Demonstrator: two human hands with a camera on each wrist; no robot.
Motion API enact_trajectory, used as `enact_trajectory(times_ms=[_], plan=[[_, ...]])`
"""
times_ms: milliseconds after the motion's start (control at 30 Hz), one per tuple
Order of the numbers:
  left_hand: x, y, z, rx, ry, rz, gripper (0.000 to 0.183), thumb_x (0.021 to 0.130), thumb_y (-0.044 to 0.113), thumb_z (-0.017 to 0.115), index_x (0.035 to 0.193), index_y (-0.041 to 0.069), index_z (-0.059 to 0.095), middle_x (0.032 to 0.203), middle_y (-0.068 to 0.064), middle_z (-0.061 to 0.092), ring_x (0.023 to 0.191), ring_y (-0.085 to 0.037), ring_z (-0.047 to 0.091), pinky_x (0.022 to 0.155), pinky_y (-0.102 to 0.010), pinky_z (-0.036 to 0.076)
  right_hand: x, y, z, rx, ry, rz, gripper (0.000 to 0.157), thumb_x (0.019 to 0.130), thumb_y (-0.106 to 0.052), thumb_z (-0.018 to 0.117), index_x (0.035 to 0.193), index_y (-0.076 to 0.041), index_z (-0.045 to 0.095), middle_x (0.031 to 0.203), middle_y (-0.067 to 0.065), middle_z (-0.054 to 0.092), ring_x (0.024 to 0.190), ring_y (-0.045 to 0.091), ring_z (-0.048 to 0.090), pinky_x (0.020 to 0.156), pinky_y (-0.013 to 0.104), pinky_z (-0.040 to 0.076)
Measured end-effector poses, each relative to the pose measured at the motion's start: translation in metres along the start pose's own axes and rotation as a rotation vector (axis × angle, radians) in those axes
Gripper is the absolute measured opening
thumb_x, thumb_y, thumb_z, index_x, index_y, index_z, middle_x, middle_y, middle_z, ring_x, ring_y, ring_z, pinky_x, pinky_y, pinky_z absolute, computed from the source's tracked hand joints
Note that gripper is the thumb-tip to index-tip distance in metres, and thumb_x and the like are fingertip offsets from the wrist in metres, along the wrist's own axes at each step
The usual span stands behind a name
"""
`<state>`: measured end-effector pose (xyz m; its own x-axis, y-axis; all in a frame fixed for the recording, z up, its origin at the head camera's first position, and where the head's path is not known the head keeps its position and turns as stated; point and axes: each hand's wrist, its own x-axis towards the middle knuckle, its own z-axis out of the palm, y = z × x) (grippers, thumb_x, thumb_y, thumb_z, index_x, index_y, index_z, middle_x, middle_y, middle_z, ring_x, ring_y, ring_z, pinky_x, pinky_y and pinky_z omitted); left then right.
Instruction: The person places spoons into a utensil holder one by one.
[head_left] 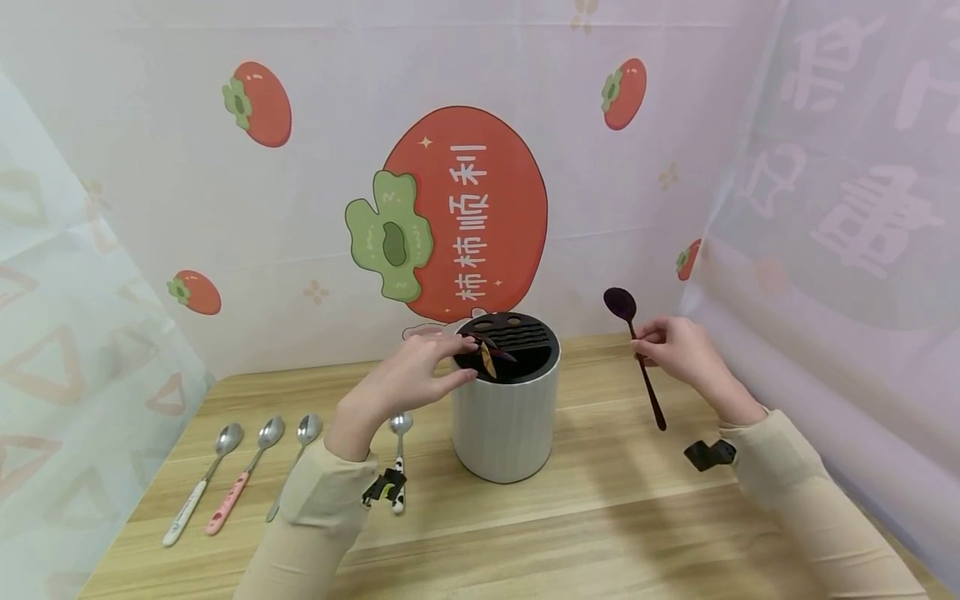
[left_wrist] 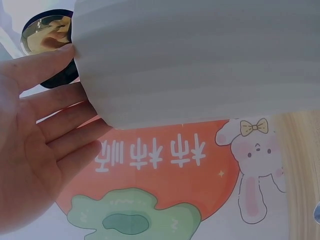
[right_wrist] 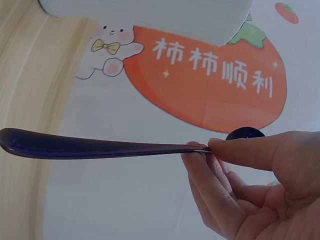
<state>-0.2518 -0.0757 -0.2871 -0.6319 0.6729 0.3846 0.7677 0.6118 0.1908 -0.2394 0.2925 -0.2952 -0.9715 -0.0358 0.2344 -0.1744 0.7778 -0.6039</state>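
Thumb and fingertips of my right hand (head_left: 675, 350) pinch a dark purple spoon (head_left: 620, 302) near the middle of its handle. Its bowl points up and its handle slants down over the right side of the table. In the right wrist view, the glossy purple handle (right_wrist: 100, 146) stretches left from the pinch. My left hand (head_left: 408, 375) rests its fairly straight fingers at the rim of a white ribbed utensil holder (head_left: 504, 433) with a black slotted top. Gold (head_left: 488, 362) and dark utensils show in the holder's large opening, partly behind the fingertips.
Left of the holder, several steel spoons lie on the wooden table: one white-handled (head_left: 184, 512), one pink-handled (head_left: 228, 502), a plain one (head_left: 308, 428) and a cow-print one (head_left: 401, 423) partly behind the left wrist. A persimmon-print cloth (head_left: 337, 100) hangs behind.
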Motion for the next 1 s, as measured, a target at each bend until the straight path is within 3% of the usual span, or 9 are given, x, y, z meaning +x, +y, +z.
enact_trajectory(times_ms=[467,733,1000], plan=[[0.001,-0.001,0.001,0.017,0.009,0.005,0.036,0.084,0.037,0.057,0.113,0.015,0.061,0.116,0.006,0.059,0.111,-0.016,0.048,0.099,-0.033,0.032,-0.003,-0.029,0.003,0.027,0.07,-0.07,0.021,0.083,-0.018,0.061,0.093,0.001,0.06,0.082,0.015,0.067,0.071,0.024,0.065,0.059,0.025,0.052],[0.001,-0.001,0.001,0.016,0.016,0.028,0.036,0.084,0.036,0.057,0.112,0.014,0.06,0.115,0.004,0.059,0.109,-0.017,0.051,0.099,-0.035,0.032,-0.004,-0.041,0.004,0.02,0.099,-0.104,0.022,0.082,-0.023,0.062,0.091,-0.003,0.062,0.08,0.011,0.067,0.062,0.006,0.063,0.057,0.019,0.05],[0.001,-0.001,0.001,0.016,0.019,0.026,0.036,0.084,0.036,0.057,0.112,0.013,0.06,0.115,0.004,0.06,0.109,-0.016,0.051,0.098,-0.034,0.033,-0.005,-0.052,0.004,0.055,0.11,-0.121,0.023,0.082,-0.022,0.062,0.092,-0.002,0.061,0.081,0.012,0.067,0.066,0.009,0.064,0.058,0.021,0.051]])
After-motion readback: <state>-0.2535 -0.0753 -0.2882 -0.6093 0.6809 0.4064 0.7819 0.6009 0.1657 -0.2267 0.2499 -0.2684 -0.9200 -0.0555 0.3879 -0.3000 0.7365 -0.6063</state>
